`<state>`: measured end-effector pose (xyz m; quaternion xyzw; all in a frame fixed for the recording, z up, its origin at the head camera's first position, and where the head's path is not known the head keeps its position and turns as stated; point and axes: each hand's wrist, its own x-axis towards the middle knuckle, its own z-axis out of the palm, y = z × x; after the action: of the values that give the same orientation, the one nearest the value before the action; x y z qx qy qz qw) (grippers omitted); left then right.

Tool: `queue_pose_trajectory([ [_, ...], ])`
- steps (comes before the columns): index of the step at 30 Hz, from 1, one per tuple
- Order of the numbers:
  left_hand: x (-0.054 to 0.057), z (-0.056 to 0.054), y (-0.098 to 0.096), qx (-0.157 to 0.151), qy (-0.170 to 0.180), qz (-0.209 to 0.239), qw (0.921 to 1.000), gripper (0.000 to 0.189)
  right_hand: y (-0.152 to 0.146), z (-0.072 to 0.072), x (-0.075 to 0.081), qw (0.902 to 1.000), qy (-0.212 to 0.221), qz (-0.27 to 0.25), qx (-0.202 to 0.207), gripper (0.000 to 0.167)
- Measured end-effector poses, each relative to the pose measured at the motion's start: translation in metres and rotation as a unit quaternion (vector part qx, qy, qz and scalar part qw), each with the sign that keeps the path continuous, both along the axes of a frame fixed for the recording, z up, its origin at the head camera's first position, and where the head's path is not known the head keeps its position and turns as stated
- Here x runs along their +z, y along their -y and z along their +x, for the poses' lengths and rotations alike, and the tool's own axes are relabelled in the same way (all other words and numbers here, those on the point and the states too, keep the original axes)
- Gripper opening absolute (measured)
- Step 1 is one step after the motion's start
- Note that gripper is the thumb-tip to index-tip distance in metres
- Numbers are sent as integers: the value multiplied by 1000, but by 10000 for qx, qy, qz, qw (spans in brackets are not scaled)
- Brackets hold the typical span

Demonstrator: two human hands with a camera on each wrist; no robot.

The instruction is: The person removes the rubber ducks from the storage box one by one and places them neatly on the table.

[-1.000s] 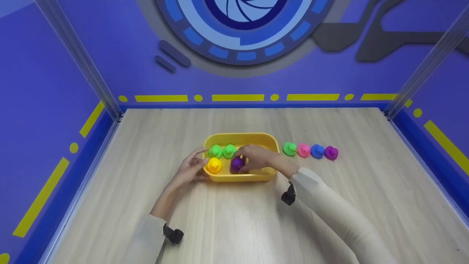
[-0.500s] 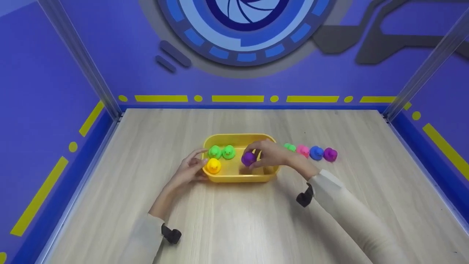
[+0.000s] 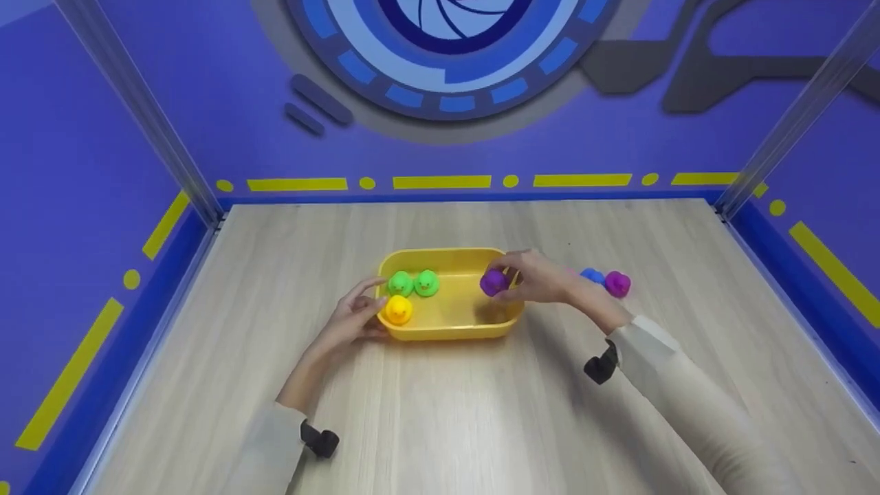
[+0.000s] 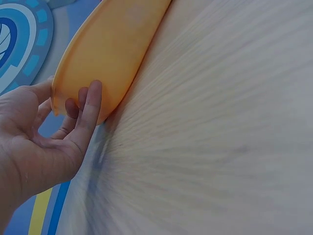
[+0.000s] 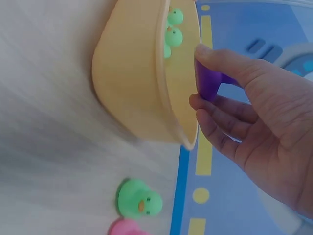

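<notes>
In the head view, a yellow plastic bin point(image 3: 450, 332) sits mid-table with two green rubber ducks point(image 3: 426, 283) and a yellow rubber duck point(image 3: 399, 311) at its left end. My left hand point(image 3: 352, 320) grips that end, the thumb at the rim and the fingers outside along the wall, as the left wrist view of the bin point(image 4: 107, 49) also shows. Between thumb and fingertips, my right hand point(image 3: 540, 278) pinches a purple rubber duck point(image 3: 492, 282) over the bin's right end. The right wrist view puts this purple duck point(image 5: 207, 82) level with the rim or higher.
Right of the bin, a blue duck point(image 3: 591, 276) and a magenta duck point(image 3: 617, 284) stand on the wooden table point(image 3: 440, 405). The right wrist view adds a green duck point(image 5: 138, 199) and a pink duck point(image 5: 126, 227). Blue-purple panels point(image 3: 227, 137) wall the table in.
The purple duck has come up from the bin floor and moved right in my right hand, toward the bin's right end. My left hand has kept its place on the bin.
</notes>
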<state>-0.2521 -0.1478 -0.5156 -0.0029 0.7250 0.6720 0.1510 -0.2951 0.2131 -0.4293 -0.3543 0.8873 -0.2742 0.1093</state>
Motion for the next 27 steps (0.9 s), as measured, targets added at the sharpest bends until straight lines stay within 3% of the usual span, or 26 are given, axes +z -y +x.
queue_pose_trajectory([
  [12,-1,-2,0,-92,-76,26,9999,50,-34,-2,4,9958,-540,-709,-211,39],
  [27,-1,0,2,-77,-94,-41,9999,51,-63,1,4,9950,-278,-519,-802,40],
])
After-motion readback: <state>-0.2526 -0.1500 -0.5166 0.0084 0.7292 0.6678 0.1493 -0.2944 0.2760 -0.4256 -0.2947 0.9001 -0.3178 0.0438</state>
